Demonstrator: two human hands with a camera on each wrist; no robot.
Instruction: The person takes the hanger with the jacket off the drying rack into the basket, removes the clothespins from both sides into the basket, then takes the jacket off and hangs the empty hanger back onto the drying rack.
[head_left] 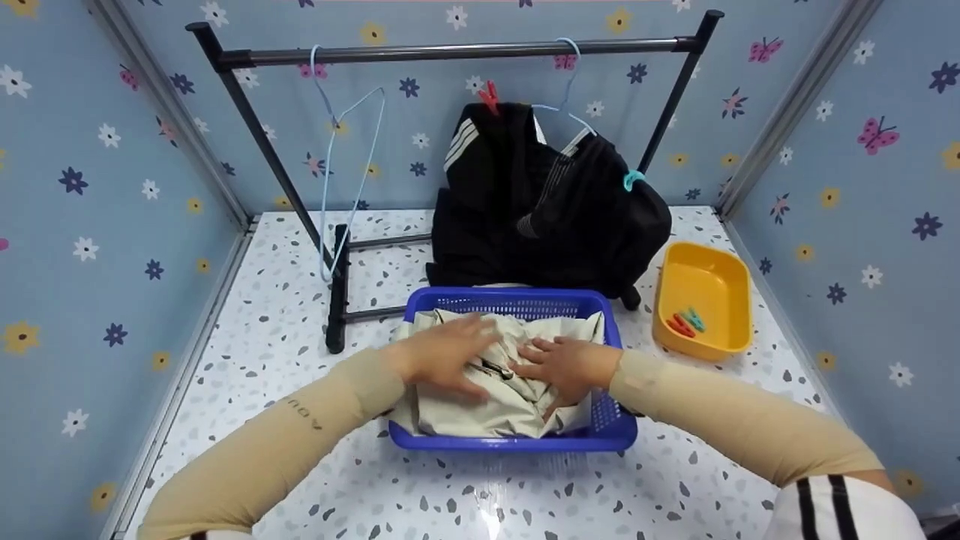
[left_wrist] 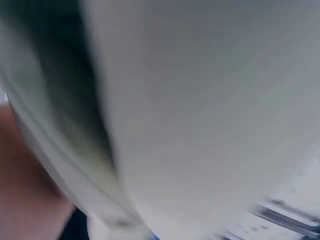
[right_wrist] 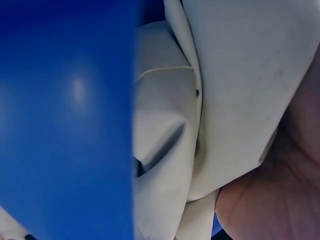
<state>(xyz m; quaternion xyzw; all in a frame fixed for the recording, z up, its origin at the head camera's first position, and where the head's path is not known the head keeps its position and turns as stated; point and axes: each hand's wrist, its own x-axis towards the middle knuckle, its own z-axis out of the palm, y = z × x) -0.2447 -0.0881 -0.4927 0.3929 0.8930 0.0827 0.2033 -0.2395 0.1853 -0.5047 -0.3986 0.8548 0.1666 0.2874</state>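
A crumpled cream garment [head_left: 465, 412] lies in a blue plastic basket [head_left: 517, 444]; its exact kind is hidden by the folds. My left hand [head_left: 448, 358] rests on its left part with the fingers spread. On the right side of the cloth, my right hand [head_left: 566, 366] lies with its fingers spread too, close to the basket's right wall. Blurred cream cloth [left_wrist: 210, 100] fills most of the left wrist view. Seen from the right wrist, the garment's folds and a seam [right_wrist: 167, 69] show between the basket wall [right_wrist: 65, 120] and my palm [right_wrist: 280, 200].
Behind the basket stands a dark metal clothes rack [head_left: 450, 54]. A bare blue hanger [head_left: 327, 187] hangs at its left, and a black garment [head_left: 555, 202] with a red clothespin [head_left: 490, 97] and a teal clothespin [head_left: 634, 179] hangs right. A yellow tub [head_left: 720, 300] holds several clothespins [head_left: 681, 325].
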